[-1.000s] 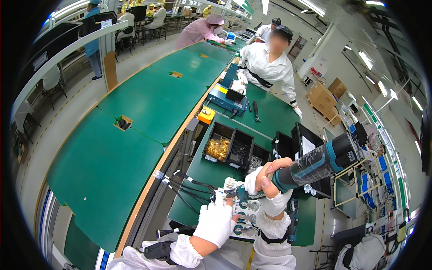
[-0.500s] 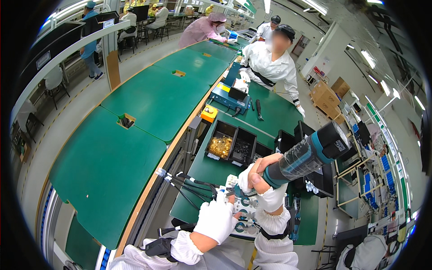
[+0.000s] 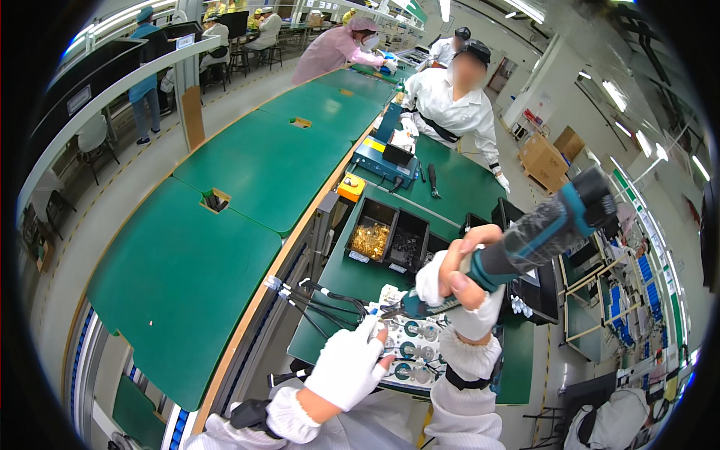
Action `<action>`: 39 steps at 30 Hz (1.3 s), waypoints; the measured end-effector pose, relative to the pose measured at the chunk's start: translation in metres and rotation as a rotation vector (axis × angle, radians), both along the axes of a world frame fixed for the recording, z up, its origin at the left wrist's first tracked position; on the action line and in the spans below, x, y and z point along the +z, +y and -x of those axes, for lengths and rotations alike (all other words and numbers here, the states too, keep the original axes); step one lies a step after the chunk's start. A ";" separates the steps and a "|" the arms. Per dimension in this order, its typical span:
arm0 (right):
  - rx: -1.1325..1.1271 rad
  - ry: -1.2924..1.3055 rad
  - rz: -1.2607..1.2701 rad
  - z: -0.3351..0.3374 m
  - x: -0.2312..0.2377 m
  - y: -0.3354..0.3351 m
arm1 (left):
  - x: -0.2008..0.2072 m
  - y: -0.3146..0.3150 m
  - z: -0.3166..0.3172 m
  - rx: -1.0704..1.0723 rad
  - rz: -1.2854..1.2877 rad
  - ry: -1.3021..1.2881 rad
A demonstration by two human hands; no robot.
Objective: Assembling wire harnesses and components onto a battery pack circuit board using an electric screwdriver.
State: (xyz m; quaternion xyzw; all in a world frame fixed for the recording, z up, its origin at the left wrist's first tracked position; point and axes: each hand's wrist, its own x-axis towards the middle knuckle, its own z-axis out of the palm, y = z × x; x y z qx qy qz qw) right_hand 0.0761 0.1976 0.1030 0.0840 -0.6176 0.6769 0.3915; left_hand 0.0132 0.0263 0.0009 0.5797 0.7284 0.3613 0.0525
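Note:
My right hand (image 3: 461,281), in a white glove with bare fingertips, is wrapped round a teal and black cordless screwdriver (image 3: 529,240). The tool is tilted, its thick end up to the right and its narrow nose down over the far left part of a white panel (image 3: 424,384). That panel carries several round teal parts with clear pieces and wires. My left hand (image 3: 349,367), gloved too, lies at the panel's left edge, fingers stretched out and thumb apart. Its fingertips touch down just short of the nose. Black cables with white plugs (image 3: 281,287) reach the panel from the left.
Behind the panel stand black bins, one of gold-coloured small parts (image 3: 370,240), one of dark parts (image 3: 405,247). Beyond are a blue bench unit (image 3: 382,161) and a black-handled tool (image 3: 433,180). A co-worker in white (image 3: 457,97) stands across the bench; green conveyor boards (image 3: 187,292) run along the left.
My right hand and the screwdriver have shifted up and right, so the tool's nose and more of the panel show. My left hand stays at the panel's edge, its thumb further apart.

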 end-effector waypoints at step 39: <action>-0.108 -0.167 -0.234 -0.019 -0.021 -0.034 | -0.039 -0.009 -0.013 0.043 -0.170 -0.136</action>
